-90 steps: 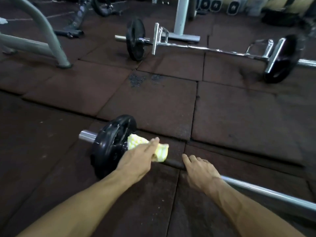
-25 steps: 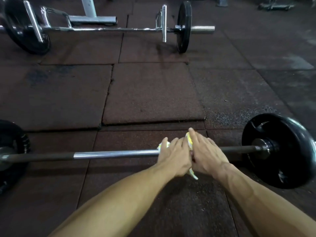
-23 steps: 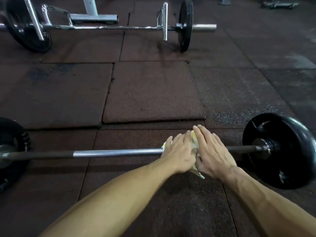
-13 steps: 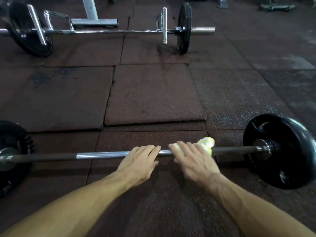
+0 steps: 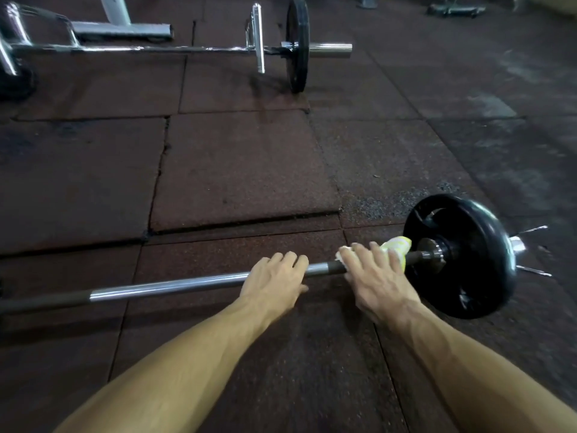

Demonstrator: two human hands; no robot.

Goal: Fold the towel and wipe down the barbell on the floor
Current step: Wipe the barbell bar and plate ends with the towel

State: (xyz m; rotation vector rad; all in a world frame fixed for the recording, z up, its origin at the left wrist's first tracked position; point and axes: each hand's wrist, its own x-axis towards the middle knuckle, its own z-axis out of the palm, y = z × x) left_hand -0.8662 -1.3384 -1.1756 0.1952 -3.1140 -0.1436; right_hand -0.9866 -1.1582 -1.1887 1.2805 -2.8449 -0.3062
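**Wiping pass reaches the right plate**

The towel (image 5: 396, 247) is already bunched into a small yellow-white pad, so the folding looks done. It sits on the barbell (image 5: 193, 281), right against the collar of the right plate (image 5: 462, 256), on the floor mat (image 5: 237, 170) near its front right part. The right hand (image 5: 376, 276) lies over the towel with fingers curled down over the pad and the shaft, pressing it on. The left hand (image 5: 276, 281) rests on the bare shaft just left of it, fingers loosely draped over the top; whether the thumb wraps under cannot be told.

Progress: the wipe is at the right end of the shaft. Likely left: the sleeve, maybe the plates. How clean the shaft is cannot be judged.

Versus 0.5 s ago: towel and right hand slid right along the shaft, from near the middle to the collar. The left hand followed right too. Versus 1.0 s ago: both hands were together on the towel; now only the right has it. A second barbell (image 5: 296, 48) lies by the far edge.
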